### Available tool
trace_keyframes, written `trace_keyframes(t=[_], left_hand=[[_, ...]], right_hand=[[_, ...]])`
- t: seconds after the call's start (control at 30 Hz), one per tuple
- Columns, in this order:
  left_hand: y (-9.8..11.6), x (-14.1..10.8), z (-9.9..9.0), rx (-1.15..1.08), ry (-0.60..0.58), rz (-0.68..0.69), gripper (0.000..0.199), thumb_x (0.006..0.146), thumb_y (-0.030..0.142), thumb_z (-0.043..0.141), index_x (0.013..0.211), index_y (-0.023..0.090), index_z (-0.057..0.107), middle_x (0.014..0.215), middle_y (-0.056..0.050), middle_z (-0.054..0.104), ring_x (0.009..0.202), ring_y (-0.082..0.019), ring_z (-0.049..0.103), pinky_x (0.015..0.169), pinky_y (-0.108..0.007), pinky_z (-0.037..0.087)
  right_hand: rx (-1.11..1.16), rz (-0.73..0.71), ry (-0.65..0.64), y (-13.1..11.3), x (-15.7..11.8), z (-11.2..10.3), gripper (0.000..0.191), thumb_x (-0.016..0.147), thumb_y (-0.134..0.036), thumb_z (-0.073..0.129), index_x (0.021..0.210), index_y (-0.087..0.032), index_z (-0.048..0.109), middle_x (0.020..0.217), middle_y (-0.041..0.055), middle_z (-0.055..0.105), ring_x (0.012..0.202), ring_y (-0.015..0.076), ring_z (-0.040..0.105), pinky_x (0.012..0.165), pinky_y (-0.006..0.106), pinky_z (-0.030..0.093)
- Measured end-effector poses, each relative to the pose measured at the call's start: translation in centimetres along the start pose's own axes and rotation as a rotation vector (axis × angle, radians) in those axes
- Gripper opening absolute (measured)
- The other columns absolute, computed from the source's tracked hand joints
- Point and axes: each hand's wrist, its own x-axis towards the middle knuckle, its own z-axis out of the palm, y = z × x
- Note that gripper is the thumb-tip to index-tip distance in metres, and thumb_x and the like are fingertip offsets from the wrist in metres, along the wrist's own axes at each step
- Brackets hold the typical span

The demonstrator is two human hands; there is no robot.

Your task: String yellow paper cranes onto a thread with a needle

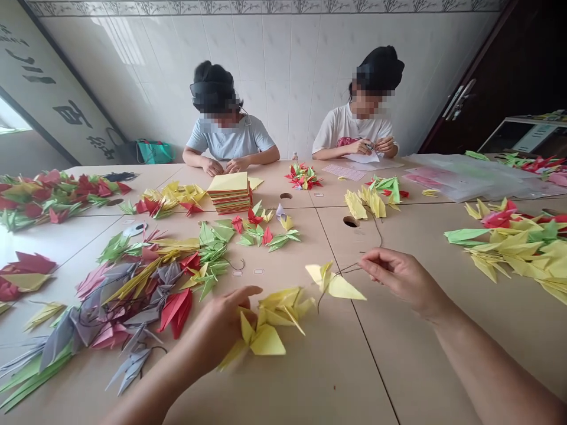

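nearer to me than the paper stack [230, 198] and off to its right is a yellow folded bird [342, 288], a dark thread [349, 270] running from it. my right hand [402, 280], farther right of the stack, is pinched closed, thumb and forefinger on that thread. my left hand [221, 321], straight toward me from the stack, is half curled, forefinger stretched out, at a yellow bunch [269, 339]; my fingers are partly hidden, so i can't tell whether it grips or only touches. left of the stack and nearer me lies a mixed heap [146, 283]. i judge the step in hand to be stringing yellow birds; the next move seems to call for a steady thread and a light touch, since thin paper could crease.
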Motion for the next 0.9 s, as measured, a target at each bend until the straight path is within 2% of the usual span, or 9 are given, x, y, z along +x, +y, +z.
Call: trace_keyframes(t=[0.1,0.2,0.3,0.37,0.47,0.6,0.77,0.83,0.9], left_hand=[[-1.3,0.2,-1.0,-0.003,0.079,-0.029,0.033,0.081,0.023,0.051,0.113,0.025,0.061,0.074,0.002,0.064,0.062,-0.014,0.059,0.058,-0.023,0.045],[-1.8,0.3,-1.4,0.016,0.12,-0.06,0.033,0.085,0.032,0.05,0.118,0.028,0.057,0.075,0.003,0.063,0.061,-0.014,0.058,0.055,-0.023,0.044],[-1.9,0.1,-1.4,0.021,0.162,-0.148,0.038,0.086,0.042,0.05,0.123,0.03,0.054,0.093,-0.001,0.066,0.07,-0.017,0.062,0.055,-0.025,0.047],[-2.0,-0.1,-1.3,-0.009,0.184,-0.188,0.045,0.086,0.05,0.049,0.127,0.032,0.049,0.11,-0.004,0.064,0.086,-0.021,0.064,0.062,-0.027,0.051],[-2.3,-0.5,-1.5,-0.061,0.113,-0.153,0.058,0.083,0.054,0.053,0.137,0.036,0.037,0.127,-0.006,0.057,0.108,-0.025,0.059,0.083,-0.036,0.052],[-2.6,-0.9,-1.6,-0.009,-0.039,-0.116,0.084,0.076,0.047,0.066,0.145,0.042,0.019,0.131,-0.005,0.055,0.108,-0.027,0.059,0.09,-0.043,0.049],[-2.9,-0.7,-0.9,0.035,-0.04,-0.082,0.085,0.08,0.02,0.059,0.148,0.039,0.01,0.12,-0.004,0.06,0.104,-0.023,0.059,0.094,-0.042,0.045],[-2.8,-0.5,-0.5,0.032,-0.026,-0.076,0.081,0.081,0.018,0.056,0.147,0.038,0.014,0.118,-0.004,0.06,0.105,-0.023,0.058,0.094,-0.043,0.044],[-2.3,-0.4,-0.2,0.027,-0.01,-0.075,0.076,0.081,0.018,0.055,0.146,0.036,0.019,0.119,-0.005,0.06,0.104,-0.024,0.057,0.093,-0.042,0.045]], right_hand=[[-0.054,0.005,0.047,1.4,0.0,-0.7,0.033,0.076,-0.054,0.064,0.073,-0.021,0.065,0.064,-0.0016,0.053,0.06,0.0136,0.046,0.057,0.025,0.039],[-0.104,0.011,0.054,1.9,0.1,-1.0,0.033,0.078,-0.054,0.062,0.073,-0.022,0.065,0.067,-0.0006,0.056,0.062,0.0147,0.05,0.058,0.025,0.041],[-0.159,0.019,0.009,2.0,0.2,-0.8,0.034,0.08,-0.054,0.059,0.072,-0.022,0.064,0.069,0.0007,0.059,0.065,0.0163,0.053,0.059,0.026,0.044],[-0.186,0.028,-0.021,2.0,0.1,-0.5,0.033,0.081,-0.054,0.057,0.073,-0.022,0.064,0.072,0.0013,0.06,0.069,0.0174,0.055,0.062,0.027,0.045],[-0.22,0.044,-0.042,2.1,-0.1,-0.2,0.033,0.083,-0.053,0.055,0.076,-0.022,0.063,0.076,0.0024,0.063,0.074,0.0187,0.057,0.066,0.027,0.046],[-0.268,0.044,0.02,2.4,-0.2,0.0,0.031,0.083,-0.052,0.056,0.077,-0.022,0.063,0.077,0.0024,0.064,0.075,0.0186,0.057,0.068,0.027,0.046],[-0.341,-0.011,0.111,2.6,-0.1,0.2,0.028,0.084,-0.048,0.055,0.076,-0.022,0.062,0.076,0.0025,0.065,0.072,0.0183,0.059,0.064,0.027,0.046],[-0.386,-0.098,0.186,2.7,-0.1,0.4,0.027,0.085,-0.048,0.054,0.082,-0.022,0.063,0.079,0.0037,0.065,0.071,0.019,0.06,0.063,0.028,0.048],[-0.481,-0.273,0.272,2.7,-0.1,0.9,0.027,0.087,-0.046,0.054,0.093,-0.021,0.063,0.089,0.0068,0.064,0.081,0.0217,0.061,0.07,0.033,0.05]])
